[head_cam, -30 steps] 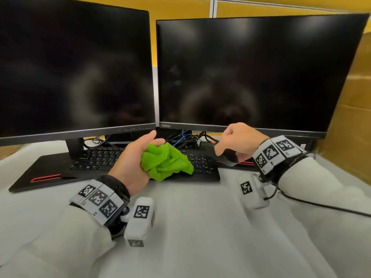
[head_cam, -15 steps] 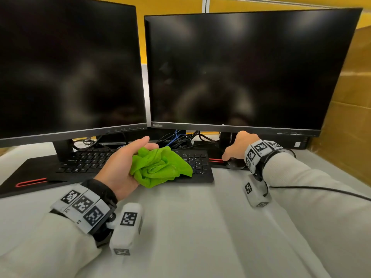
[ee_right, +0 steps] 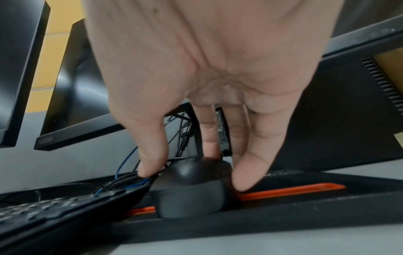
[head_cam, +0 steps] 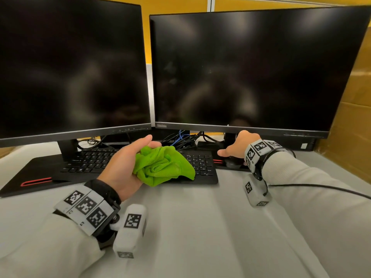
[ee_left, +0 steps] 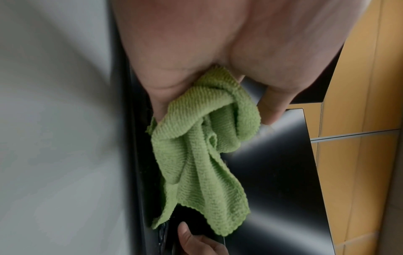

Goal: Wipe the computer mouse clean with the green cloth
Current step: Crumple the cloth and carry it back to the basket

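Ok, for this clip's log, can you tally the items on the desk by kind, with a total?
Black flat-screen monitors: 2 (left, right)
Black keyboard: 1
Dark grey computer mouse, under the right hand: 1
Crumpled green knit cloth, gripped by the left hand: 1
Total: 5

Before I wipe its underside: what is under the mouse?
The mouse sits on a black monitor base with an orange strip. The strip runs beneath it; the contact patch is hidden.
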Available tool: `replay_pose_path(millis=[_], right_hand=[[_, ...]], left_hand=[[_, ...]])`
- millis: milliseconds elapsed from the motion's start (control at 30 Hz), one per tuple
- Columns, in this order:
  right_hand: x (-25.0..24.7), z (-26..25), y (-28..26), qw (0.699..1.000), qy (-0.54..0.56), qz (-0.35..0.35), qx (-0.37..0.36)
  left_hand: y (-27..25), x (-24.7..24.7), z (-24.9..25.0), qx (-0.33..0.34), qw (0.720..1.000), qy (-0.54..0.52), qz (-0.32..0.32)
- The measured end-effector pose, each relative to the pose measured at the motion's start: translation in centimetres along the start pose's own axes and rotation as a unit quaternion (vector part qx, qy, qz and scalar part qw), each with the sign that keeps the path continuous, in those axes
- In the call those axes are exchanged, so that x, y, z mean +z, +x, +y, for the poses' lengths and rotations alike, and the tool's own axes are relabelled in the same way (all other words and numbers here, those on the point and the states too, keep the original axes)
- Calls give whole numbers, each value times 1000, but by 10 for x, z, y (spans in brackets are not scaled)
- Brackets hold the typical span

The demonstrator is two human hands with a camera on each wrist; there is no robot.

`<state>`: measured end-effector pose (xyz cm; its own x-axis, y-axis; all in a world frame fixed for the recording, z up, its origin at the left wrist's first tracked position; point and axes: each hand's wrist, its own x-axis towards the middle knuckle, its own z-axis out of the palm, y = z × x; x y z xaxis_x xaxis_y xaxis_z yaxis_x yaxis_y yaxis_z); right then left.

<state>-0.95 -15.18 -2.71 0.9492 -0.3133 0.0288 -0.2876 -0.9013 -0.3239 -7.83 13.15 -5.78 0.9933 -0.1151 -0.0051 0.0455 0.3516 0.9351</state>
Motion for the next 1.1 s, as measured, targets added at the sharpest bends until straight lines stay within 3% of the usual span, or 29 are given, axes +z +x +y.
replay_pose_path(millis=[133,233,333,400,533,800,1100], right_hand=[[-14,-4,-18,998,-14,57,-16],[-19,-21,-43,992,-41,76,-88],[-9,-49,-63,966,-85,-27,-243],[0,-64,-73,946,-98,-111,-290],[12,-78,-68,930,-177,-177,-269],[15,-77,-54,941,-195,-133,-242],[11,-79,-52,939,-196,-139,-244]], left_hand=[[1,-1,2,23,999,-6,23],[2,-3,4,47,998,-20,37],[1,-5,7,66,996,-36,41],[1,-7,8,75,995,-48,38],[0,-7,9,83,994,-54,34],[3,-8,8,79,995,-50,26],[7,-12,4,70,997,-41,15]])
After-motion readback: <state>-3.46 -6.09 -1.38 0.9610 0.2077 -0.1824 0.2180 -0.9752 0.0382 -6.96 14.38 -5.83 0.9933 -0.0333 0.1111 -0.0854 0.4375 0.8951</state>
